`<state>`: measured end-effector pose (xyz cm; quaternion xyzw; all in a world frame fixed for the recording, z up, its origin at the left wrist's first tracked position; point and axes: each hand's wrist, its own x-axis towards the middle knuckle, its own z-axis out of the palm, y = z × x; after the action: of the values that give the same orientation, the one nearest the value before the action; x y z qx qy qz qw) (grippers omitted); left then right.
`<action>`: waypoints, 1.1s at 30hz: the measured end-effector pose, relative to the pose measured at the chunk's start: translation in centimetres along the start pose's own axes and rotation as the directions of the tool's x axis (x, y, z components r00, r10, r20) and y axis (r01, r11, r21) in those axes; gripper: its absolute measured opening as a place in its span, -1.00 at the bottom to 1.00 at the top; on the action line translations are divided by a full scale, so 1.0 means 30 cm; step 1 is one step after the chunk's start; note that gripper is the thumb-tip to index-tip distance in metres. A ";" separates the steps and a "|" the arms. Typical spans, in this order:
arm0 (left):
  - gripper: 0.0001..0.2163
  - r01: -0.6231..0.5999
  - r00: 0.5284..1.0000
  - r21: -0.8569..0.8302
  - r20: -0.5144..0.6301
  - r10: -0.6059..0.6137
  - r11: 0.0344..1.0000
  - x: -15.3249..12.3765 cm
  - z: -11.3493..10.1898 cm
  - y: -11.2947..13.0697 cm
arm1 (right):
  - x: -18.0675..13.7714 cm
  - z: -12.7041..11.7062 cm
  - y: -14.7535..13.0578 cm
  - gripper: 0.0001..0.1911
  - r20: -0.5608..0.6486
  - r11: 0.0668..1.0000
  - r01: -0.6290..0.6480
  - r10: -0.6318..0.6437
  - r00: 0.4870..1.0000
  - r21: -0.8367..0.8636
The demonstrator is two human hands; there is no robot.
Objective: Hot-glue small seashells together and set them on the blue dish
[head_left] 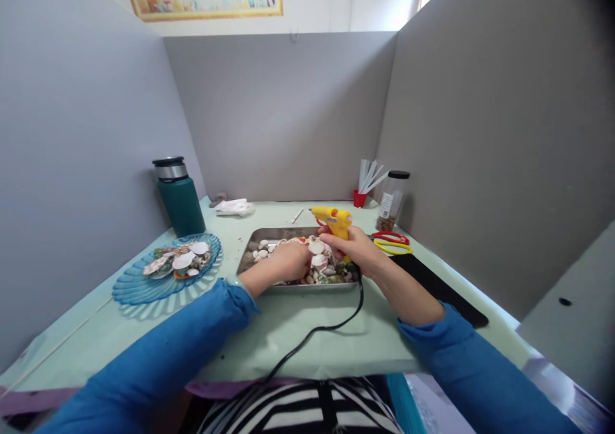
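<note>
While in right hand (358, 249), blocky yellow plastic glue gun (333, 219).

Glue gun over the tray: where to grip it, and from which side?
Grip the glue gun by its handle, from the right, near side, as the right hand does now. The nozzle points left above the tray, and the black cord trails from the handle's base toward the person, so that side stays clear of the tip.
</note>
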<state>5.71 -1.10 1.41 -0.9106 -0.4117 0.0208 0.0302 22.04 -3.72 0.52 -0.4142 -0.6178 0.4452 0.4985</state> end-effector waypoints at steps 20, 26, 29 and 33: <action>-0.75 0.077 0.997 0.106 0.002 -0.078 0.991 -0.028 0.016 -0.159 | 0.001 0.012 0.003 -0.64 -0.043 0.997 -0.042 0.039 0.998 -0.068; -0.78 0.118 0.991 0.161 0.051 -0.127 0.980 -0.044 0.022 -0.179 | -0.007 0.019 -0.011 -0.70 -0.028 0.995 -0.030 0.028 0.999 -0.092; -0.80 0.186 0.982 0.068 0.001 -0.186 0.980 -0.066 0.004 -0.209 | -0.007 0.018 -0.010 -0.70 -0.021 0.995 -0.027 0.025 0.999 -0.091; -0.82 0.184 0.976 -0.204 -0.073 -0.203 0.961 -0.083 -0.009 -0.242 | 0.002 0.024 0.003 -0.67 -0.023 0.996 -0.029 0.027 0.999 -0.087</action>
<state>-1.37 1.81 2.24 -0.8644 -0.4971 -0.0653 -0.0386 21.32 -3.74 0.39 -0.4490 -0.6252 0.4204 0.4804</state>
